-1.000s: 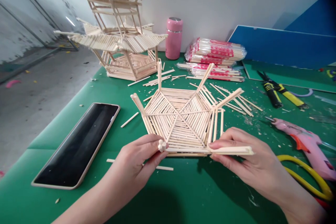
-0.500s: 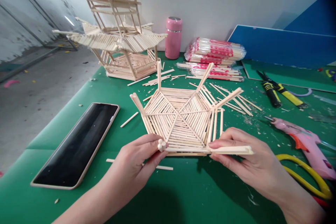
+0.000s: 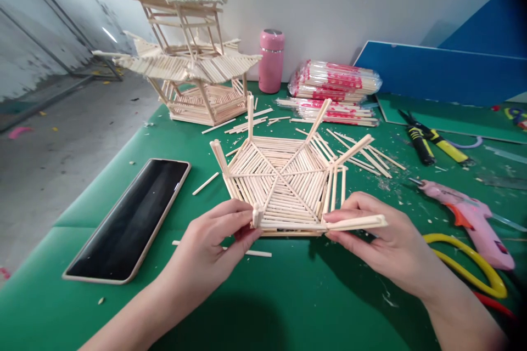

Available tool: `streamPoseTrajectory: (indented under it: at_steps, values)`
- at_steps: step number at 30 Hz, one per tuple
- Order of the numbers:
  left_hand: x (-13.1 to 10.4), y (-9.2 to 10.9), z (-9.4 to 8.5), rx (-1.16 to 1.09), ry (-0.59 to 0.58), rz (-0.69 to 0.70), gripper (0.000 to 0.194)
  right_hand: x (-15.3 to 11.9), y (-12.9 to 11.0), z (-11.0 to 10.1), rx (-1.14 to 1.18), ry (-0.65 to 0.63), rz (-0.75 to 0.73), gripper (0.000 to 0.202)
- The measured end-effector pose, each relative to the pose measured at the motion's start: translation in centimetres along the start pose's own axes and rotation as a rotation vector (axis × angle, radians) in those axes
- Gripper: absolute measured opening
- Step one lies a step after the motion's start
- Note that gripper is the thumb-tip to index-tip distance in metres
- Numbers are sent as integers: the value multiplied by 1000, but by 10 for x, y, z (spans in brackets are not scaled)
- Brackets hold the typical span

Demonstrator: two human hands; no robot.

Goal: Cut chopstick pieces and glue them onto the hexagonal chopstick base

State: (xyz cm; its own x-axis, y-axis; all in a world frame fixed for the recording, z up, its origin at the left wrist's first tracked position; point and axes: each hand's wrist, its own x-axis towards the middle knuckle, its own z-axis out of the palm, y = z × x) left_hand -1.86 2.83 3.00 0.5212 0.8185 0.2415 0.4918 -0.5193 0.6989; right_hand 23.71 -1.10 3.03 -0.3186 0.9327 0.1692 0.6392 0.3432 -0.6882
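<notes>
A hexagonal base of wooden sticks (image 3: 284,175) lies on the green table, with bundled stick posts rising and leaning outward from its corners. My left hand (image 3: 224,233) pinches the post at the near left corner (image 3: 257,216). At the near right corner, my right hand (image 3: 370,230) has thumb and fingers closed around another stick post (image 3: 362,223), which leans out to the right. Between the two hands a single stick (image 3: 292,225) runs along the base's near edge. Parts of the fingertips are hidden behind the posts.
A stick pagoda model (image 3: 197,66) stands at the back left, beside a pink flask (image 3: 272,60) and bagged sticks (image 3: 335,79). A phone (image 3: 127,219) lies left. To the right are pliers (image 3: 436,140), a pink glue gun (image 3: 465,214) and yellow-handled scissors (image 3: 469,263). Loose sticks (image 3: 366,156) are scattered behind.
The view has shifted slightly. The near left post, pinched by my left hand, now stands more upright. My right hand keeps its hold on the near right post.
</notes>
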Motion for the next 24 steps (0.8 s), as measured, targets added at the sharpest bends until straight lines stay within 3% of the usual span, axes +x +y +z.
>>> streamPoseTrajectory:
  at_steps: [24]
  values:
    - [-1, -5, 2, 41, -41, -13, 13, 3, -3, 1, 23, 8, -7, 17]
